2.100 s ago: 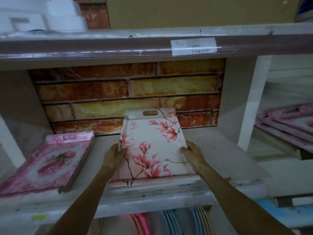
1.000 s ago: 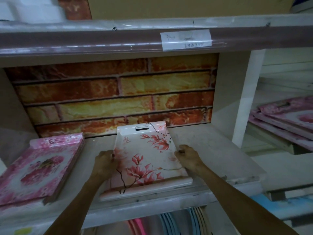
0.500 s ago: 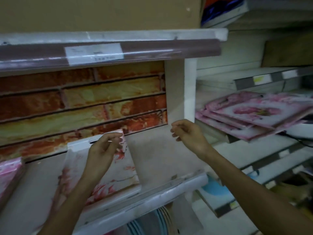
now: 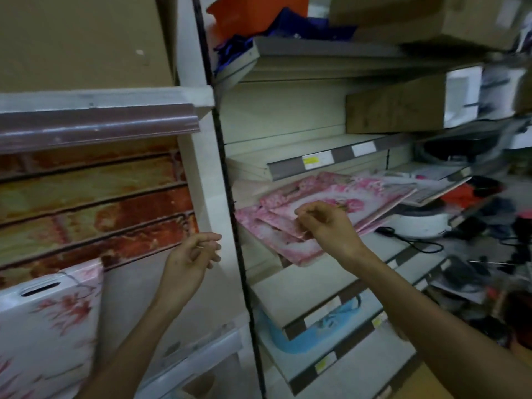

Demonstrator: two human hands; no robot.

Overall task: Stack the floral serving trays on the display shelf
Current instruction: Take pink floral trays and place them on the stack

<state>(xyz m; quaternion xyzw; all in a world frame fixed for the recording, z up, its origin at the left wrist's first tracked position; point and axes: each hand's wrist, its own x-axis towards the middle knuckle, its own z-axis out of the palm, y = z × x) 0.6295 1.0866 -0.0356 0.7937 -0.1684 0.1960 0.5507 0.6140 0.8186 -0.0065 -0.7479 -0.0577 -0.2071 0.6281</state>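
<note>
left hand: fingers loosely curled, empty, beside shelf upright | right hand: fingers curled over front edge of pink tray stack; grip unclear | white floral tray: on display shelf

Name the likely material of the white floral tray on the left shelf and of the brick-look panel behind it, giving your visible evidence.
White floral tray: probably moulded plastic or melamine, smooth with a printed blossom pattern and a cut-out handle slot. Brick-look panel: apparently a printed or embossed sheet rather than real brick; its surface looks glossy and its grooves run continuously. Blur leaves both uncertain.
</note>
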